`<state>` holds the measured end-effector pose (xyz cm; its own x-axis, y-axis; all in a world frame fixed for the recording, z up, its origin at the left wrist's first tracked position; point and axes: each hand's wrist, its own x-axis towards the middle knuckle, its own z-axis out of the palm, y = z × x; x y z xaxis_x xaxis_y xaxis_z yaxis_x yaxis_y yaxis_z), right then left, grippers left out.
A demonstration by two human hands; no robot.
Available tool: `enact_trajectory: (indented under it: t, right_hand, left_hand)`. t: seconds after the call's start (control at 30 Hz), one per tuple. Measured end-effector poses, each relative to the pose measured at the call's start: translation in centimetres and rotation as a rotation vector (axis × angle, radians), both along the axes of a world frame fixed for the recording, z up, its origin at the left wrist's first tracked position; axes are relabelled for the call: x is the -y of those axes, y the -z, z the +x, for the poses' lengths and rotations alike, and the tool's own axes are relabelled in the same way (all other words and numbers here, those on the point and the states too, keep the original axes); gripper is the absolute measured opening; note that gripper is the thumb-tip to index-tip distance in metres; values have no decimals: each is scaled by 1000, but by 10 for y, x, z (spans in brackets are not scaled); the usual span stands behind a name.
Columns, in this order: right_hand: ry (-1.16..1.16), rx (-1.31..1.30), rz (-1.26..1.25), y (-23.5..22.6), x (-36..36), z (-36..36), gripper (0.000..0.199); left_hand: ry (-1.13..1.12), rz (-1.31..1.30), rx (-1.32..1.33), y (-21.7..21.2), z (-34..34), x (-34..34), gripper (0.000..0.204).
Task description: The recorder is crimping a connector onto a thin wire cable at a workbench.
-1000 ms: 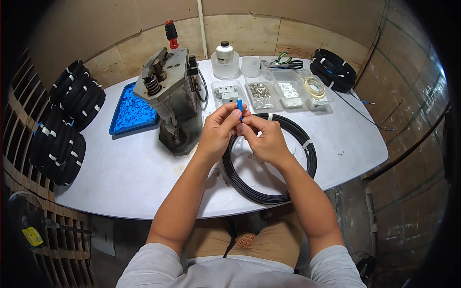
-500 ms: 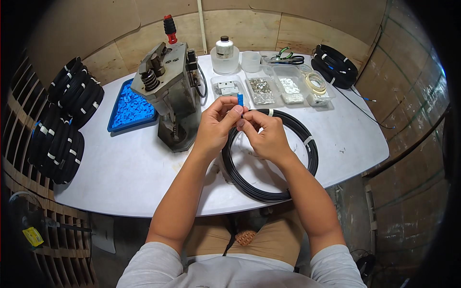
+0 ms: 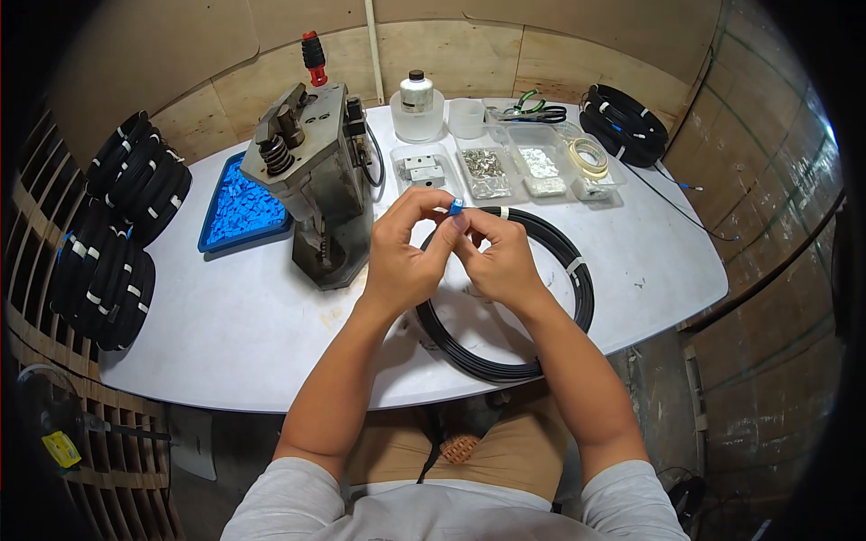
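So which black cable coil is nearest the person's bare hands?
The wide, thin black cable ring, lying alone beneath the left hand and right hand. Others sit farther off: thick black bundles at far left, one black coil at the back right.

Bright tabletop [image 3: 216,343], soft shadows, glare at far right, dark curved fisheye rim.

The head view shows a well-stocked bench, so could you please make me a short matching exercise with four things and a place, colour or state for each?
1. small piece
2. bottle
3. tray
4. roll of tape

A. cream-coloured
B. beside the metal machine, heaped with blue parts
C. blue, pinched in the left hand
D. standing in a round translucent tub

Pairs: 1-C, 2-D, 3-B, 4-A
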<state>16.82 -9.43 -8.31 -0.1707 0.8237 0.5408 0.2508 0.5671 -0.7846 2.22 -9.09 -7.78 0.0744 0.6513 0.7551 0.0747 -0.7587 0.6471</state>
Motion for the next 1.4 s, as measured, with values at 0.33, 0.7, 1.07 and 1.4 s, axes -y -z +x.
enact_trajectory:
  t: [0.33,0.7,1.07,1.4]
  right_hand:
    - [28,58,134,-1,-1,4,10]
    - [13,83,-18,3,1,4,15]
    - [78,113,-21,6,1,3,16]
    - [80,79,-49,7,0,1,17]
  left_hand:
    - [311,-422,331,-2,1,1,26]
    - [499,-641,440,3,-8,-8,20]
    - [442,-712,463,6,-3,-9,19]
    - [462,-759,457,6,-5,-9,20]
